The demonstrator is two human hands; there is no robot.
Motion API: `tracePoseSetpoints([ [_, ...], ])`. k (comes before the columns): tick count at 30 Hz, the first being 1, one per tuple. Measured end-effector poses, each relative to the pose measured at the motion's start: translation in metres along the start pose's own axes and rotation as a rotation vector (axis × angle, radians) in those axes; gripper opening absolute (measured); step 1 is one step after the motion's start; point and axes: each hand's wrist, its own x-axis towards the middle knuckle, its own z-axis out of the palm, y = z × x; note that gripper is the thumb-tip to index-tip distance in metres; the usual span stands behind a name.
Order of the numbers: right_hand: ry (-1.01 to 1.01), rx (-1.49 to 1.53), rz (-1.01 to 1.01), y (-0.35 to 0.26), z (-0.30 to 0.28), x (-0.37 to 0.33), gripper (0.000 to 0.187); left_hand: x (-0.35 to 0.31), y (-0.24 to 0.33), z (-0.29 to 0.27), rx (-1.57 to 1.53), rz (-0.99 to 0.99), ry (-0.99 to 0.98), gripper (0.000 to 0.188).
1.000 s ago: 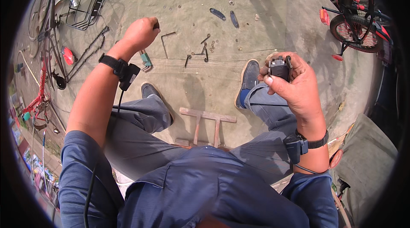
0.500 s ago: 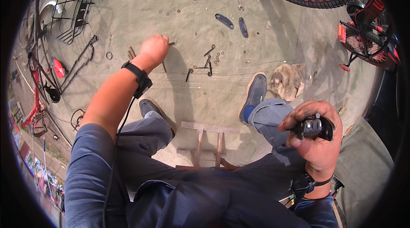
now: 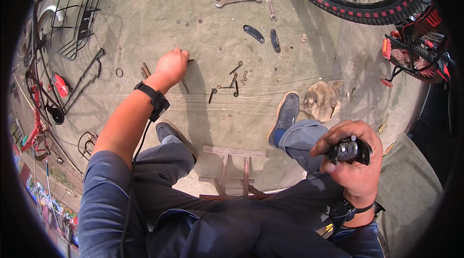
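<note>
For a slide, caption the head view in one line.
Seated person's left hand reaches to small metal tools on the concrete floor while the right hand grips a black part.

We see a small black-and-grey metal bicycle part (image 3: 349, 150), blocky in shape, held clear of the ground above our right knee, enclosed by fingers and thumb. A thin dark metal rod (image 3: 185, 83) lies flat on the concrete floor, its upper end under our fingers, its lower end pointing back toward us.
</note>
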Motion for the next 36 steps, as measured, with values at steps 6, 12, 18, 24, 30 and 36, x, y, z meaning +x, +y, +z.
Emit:
tracePoseSetpoints([
  [6,-0.041,0.023,0.016,0.003,0.004,-0.001,0.034,-0.016,0.011,-0.050,-0.630,0.112,-0.102,0.013],
  [12,-0.091,0.052,0.058,0.006,0.006,-0.012,0.035,-0.053,0.052,-0.128,-1.186,0.267,-0.106,0.010],
  [18,-0.197,0.118,0.081,0.020,0.019,-0.020,0.034,-0.136,0.092,-0.193,-1.453,0.398,0.028,0.010],
  [24,-0.406,0.111,-0.040,0.027,0.035,-0.043,0.044,-0.227,0.141,-0.198,-1.896,0.302,0.110,0.013],
  [30,-0.570,0.105,-0.098,0.032,0.044,-0.047,0.045,-0.249,0.166,-0.178,-2.004,0.361,0.225,0.015],
  [36,-0.606,0.243,-0.126,0.036,0.048,-0.052,0.042,-0.248,0.163,-0.169,-2.029,0.340,0.169,0.014],
])
